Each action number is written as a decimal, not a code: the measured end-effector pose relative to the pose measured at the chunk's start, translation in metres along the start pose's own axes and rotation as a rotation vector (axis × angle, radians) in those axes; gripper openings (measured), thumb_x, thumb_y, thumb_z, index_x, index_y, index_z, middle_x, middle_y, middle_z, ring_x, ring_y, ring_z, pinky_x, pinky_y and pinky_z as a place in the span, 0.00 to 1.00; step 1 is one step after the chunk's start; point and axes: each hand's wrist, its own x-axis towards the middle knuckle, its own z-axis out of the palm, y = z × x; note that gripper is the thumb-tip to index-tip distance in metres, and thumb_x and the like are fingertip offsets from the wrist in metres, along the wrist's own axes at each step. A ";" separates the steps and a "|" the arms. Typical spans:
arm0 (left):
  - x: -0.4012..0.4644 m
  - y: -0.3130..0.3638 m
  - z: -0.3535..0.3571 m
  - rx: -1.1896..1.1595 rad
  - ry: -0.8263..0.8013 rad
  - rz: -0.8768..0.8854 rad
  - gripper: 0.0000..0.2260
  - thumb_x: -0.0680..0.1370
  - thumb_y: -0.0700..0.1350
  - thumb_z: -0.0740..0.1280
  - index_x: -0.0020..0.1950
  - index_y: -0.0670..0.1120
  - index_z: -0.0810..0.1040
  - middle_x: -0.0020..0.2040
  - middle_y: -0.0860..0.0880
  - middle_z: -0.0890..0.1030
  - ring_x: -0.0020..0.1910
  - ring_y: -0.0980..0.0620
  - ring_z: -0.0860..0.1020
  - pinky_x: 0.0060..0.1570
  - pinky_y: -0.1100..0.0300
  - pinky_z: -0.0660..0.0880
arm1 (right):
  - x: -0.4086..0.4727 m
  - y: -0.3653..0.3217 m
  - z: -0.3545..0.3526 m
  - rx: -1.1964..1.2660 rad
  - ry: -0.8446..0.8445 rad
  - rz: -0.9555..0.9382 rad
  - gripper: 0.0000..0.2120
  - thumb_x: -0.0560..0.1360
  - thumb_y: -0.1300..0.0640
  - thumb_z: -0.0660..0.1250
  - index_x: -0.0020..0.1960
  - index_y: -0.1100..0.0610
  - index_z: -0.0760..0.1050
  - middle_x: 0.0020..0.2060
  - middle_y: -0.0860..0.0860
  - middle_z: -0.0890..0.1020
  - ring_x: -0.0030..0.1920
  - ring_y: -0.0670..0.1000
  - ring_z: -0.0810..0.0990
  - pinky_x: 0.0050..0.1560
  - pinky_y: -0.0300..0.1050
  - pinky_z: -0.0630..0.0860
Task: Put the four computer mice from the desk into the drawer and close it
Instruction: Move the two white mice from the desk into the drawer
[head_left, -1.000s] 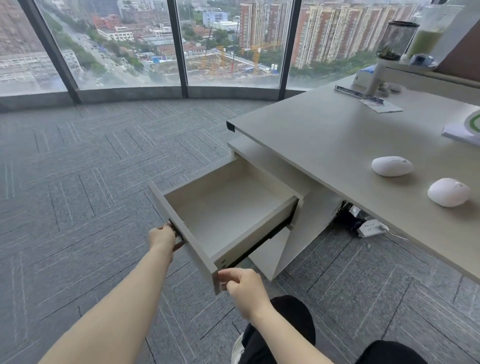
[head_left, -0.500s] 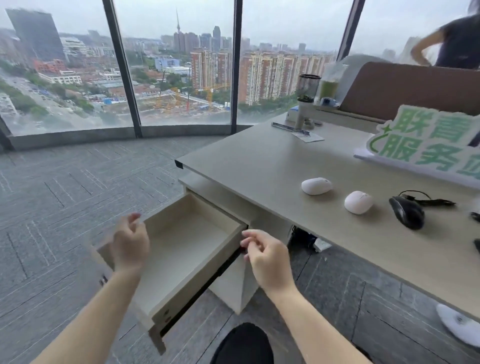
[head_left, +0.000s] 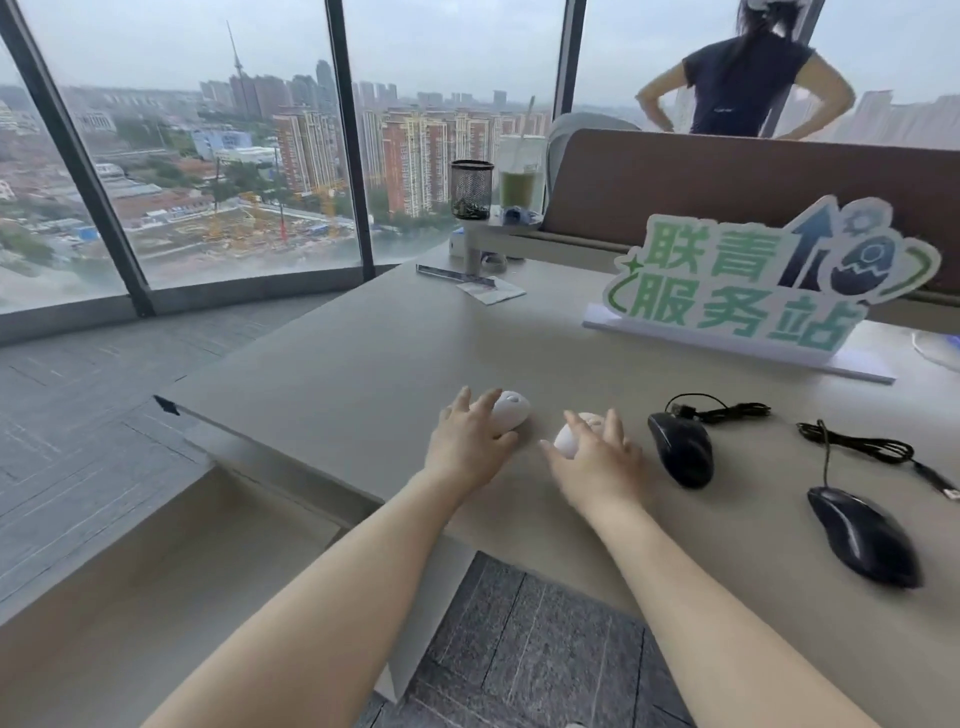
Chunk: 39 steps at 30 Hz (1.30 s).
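Observation:
Two white mice lie side by side near the desk's (head_left: 363, 364) front edge. My left hand (head_left: 470, 447) rests on the left white mouse (head_left: 513, 409), fingers spread, the mouse between forefinger and thumb. My right hand (head_left: 595, 457) is cupped over the right white mouse (head_left: 567, 440), thumb and fingers around it. To the right lie two black wired mice, one close by (head_left: 681, 449) and one near the front edge (head_left: 862, 538), with their cables trailing behind. The drawer (head_left: 130, 582) stands pulled out at lower left, with nothing seen inside.
A green and white sign (head_left: 748, 291) stands behind the mice. At the desk's far end are a mesh pen holder (head_left: 471, 189), a green drink (head_left: 519, 182) and a paper slip (head_left: 491, 290). A person (head_left: 748, 78) stands beyond the brown partition (head_left: 727, 182).
Both hands have left the drawer front and come up onto the desk, each landing on a white mouse. The view has lifted from the drawer to the desktop.

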 end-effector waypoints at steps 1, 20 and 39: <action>0.007 -0.001 0.006 0.057 -0.014 -0.005 0.29 0.75 0.55 0.64 0.75 0.57 0.61 0.79 0.44 0.57 0.76 0.41 0.59 0.70 0.49 0.62 | 0.003 0.000 0.003 -0.027 -0.002 -0.003 0.30 0.75 0.35 0.59 0.74 0.41 0.63 0.79 0.56 0.53 0.70 0.66 0.63 0.72 0.56 0.59; -0.103 -0.201 -0.112 -0.225 0.608 -0.461 0.23 0.74 0.47 0.66 0.67 0.43 0.67 0.61 0.38 0.73 0.60 0.40 0.70 0.54 0.49 0.69 | -0.109 -0.183 0.075 0.475 -0.098 -0.705 0.27 0.75 0.55 0.66 0.73 0.48 0.65 0.72 0.52 0.69 0.72 0.55 0.65 0.67 0.41 0.60; -0.111 -0.377 -0.053 0.038 0.246 -0.806 0.16 0.73 0.49 0.70 0.54 0.42 0.71 0.58 0.41 0.72 0.56 0.37 0.74 0.52 0.49 0.71 | -0.087 -0.259 0.297 -0.316 -0.589 -0.420 0.21 0.76 0.63 0.63 0.67 0.59 0.64 0.67 0.60 0.65 0.64 0.61 0.71 0.58 0.54 0.75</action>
